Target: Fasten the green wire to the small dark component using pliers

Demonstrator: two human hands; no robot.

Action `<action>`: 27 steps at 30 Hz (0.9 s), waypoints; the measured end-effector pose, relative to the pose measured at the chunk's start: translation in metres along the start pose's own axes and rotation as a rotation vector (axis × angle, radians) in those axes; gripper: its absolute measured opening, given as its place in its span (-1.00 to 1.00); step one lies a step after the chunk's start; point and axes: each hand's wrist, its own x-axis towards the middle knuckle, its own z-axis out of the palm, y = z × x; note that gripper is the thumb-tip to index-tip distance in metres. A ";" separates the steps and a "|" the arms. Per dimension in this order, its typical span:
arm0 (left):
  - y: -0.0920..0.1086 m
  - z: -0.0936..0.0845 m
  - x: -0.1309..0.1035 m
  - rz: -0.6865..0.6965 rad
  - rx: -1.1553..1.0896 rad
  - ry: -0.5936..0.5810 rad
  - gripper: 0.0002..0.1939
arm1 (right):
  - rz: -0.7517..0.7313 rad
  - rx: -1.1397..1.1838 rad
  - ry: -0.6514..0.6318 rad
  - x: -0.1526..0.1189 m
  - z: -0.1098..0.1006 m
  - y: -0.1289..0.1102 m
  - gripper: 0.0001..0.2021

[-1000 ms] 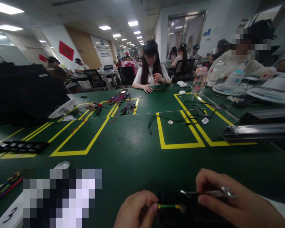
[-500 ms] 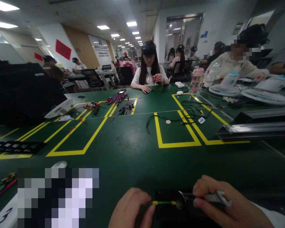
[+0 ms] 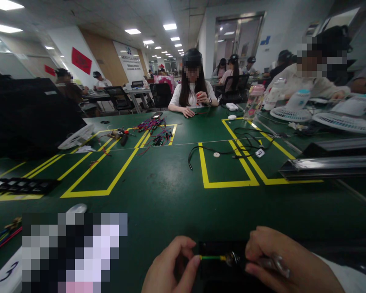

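- green wire [image 3: 211, 257] with yellow ends runs level at the bottom edge of view, over a black tray [image 3: 222, 248] on the green table [image 3: 171, 195].
- left hand [image 3: 167, 268] pinches the wire's left end between thumb and finger.
- right hand [image 3: 286, 264] is clenched on metal tweezers [image 3: 271, 262]; their tip sits at a small metal part [image 3: 232, 258] on the wire's right end.
- around: blurred patch to the left, coloured wires [image 3: 3, 236] at far left, black parts strip [image 3: 21, 186], yellow tape boxes, black cable [image 3: 232, 150] mid-table, fans [image 3: 343, 122] at right, a seated person [image 3: 193, 95] opposite.
- nothing lies between the hands and the wire.
- vs 0.5 s ago: tweezers are drawn deeper into the right hand, less of them shows; the wire stays level and pinched.
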 end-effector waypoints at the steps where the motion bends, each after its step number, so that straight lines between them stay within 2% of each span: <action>1: 0.000 -0.001 0.001 -0.007 -0.012 -0.038 -0.88 | -0.006 -0.007 -0.006 0.000 0.000 0.000 -0.87; 4: -0.003 -0.001 0.002 0.003 -0.041 -0.077 -0.90 | -0.031 -0.015 -0.027 0.002 0.002 0.000 -0.86; 17: -0.010 0.000 0.003 0.030 -0.029 -0.033 -0.88 | 0.005 0.025 -0.102 0.003 -0.004 0.006 -0.85; 27: -0.009 0.002 0.002 0.042 -0.018 -0.029 -0.90 | -0.050 0.025 -0.142 0.008 -0.009 0.001 -0.87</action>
